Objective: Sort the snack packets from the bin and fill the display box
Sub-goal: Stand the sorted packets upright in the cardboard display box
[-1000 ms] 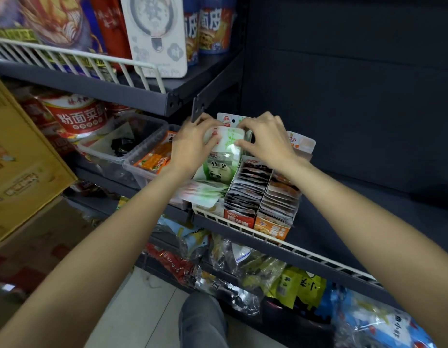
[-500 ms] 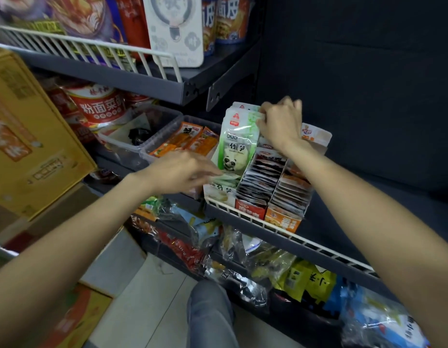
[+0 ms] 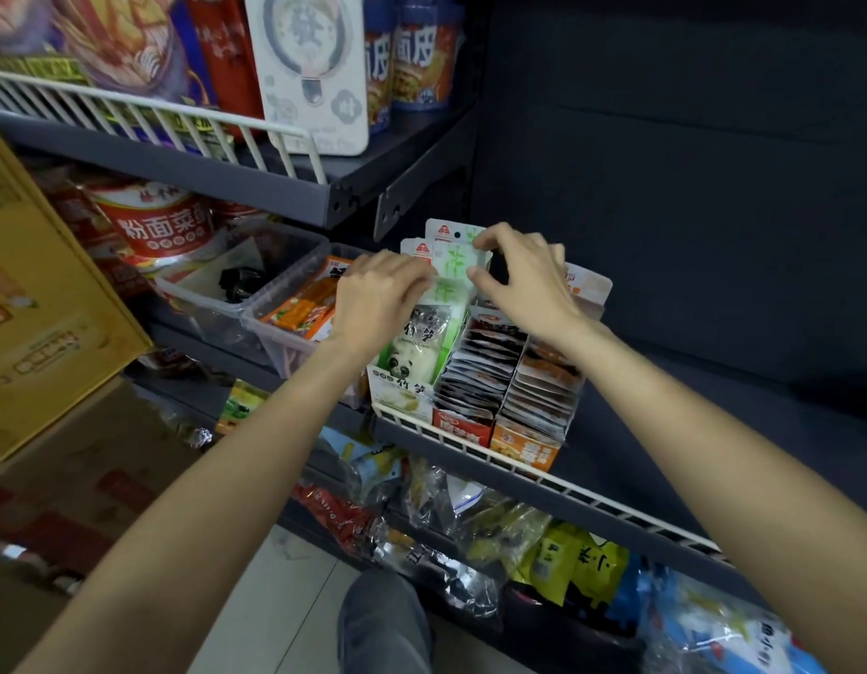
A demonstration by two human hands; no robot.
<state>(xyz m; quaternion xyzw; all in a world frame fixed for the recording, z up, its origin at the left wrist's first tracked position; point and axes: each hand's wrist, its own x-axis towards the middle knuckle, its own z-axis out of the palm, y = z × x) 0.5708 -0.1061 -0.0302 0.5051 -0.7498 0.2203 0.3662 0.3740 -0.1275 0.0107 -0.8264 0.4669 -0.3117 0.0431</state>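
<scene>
Head view, both forearms outstretched, left hand (image 3: 380,296) and right hand (image 3: 524,279) pinching green packets (image 3: 424,333)

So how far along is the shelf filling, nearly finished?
Partly. The two right-hand display boxes look packed full. In hand: both hands, left hand and right hand, are seating green panda packets in the leftmost box. Left: orange packets lie in the clear bin.

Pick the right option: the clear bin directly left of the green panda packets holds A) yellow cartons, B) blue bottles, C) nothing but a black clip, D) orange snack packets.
D: the clear bin beside the green panda packets holds orange snack packets, just left of the left hand.
</scene>
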